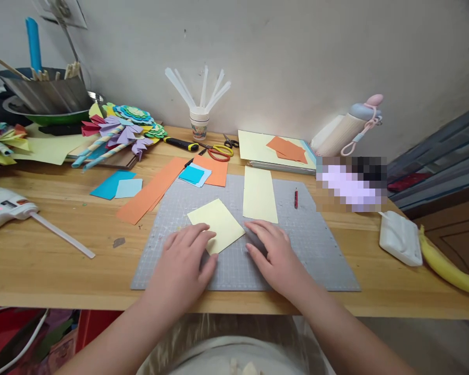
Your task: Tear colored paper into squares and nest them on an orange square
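A pale yellow square of paper (222,221) lies turned cornerwise on the grey cutting mat (308,250). My left hand (185,255) rests over its left and lower edges, fingers spread. By the square's right corner is my right hand (275,255), its fingers apart and nothing in them. Just beyond the right hand lies a pale yellow paper strip (260,195). A small red and black pencil (296,199) is farther right on the mat. Orange paper (217,171) with blue squares (193,174) on it overlaps the mat's far left corner.
Left of the mat are orange strips (152,192), blue paper (111,185) and a hot glue gun (11,208). Scissors (221,151), a cutter (182,144) and a paper cup (199,124) stand or lie behind. A white box (400,237) and banana (445,265) are at right.
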Motion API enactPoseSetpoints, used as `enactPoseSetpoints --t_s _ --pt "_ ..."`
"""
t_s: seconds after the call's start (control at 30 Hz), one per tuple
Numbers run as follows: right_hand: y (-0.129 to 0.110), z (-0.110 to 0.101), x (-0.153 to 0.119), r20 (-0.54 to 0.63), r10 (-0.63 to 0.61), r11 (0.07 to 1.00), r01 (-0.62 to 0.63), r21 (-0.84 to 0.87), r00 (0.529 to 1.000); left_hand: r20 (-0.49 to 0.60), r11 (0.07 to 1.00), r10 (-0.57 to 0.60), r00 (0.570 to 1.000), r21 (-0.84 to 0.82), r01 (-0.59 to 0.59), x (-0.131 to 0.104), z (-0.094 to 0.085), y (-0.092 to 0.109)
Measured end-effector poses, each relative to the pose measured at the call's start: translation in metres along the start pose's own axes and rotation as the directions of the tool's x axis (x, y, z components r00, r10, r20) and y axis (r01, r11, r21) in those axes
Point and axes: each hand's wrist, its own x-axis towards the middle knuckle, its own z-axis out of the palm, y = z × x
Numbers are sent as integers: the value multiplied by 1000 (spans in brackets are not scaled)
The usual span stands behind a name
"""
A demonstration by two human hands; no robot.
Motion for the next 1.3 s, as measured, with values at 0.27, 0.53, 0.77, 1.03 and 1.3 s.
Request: enactPoseSetpoints --t_s 0.27,0.53,0.77,1.03,1.3 --pt "2 -25 50 313 -429 868 483 -119 847 47 999 41 998 -9 -41 18 -1 11" --pt "12 -12 63 130 -674 725 685 -74 727 -47 999 32 998 -39 -34 14 -1 10" --pt "1 -18 47 -144 -638 755 651 76 757 -355 976 160 921 -85 -202 9 -9 12" --pt "-9 -20 36 -183 -663 738 675 -1 725 -402 965 178 898 -108 -239 9 -10 28" --pt "-13 -30 34 -242 -756 642 762 -91 608 -439 943 207 874 -147 -297 3 -22 44"
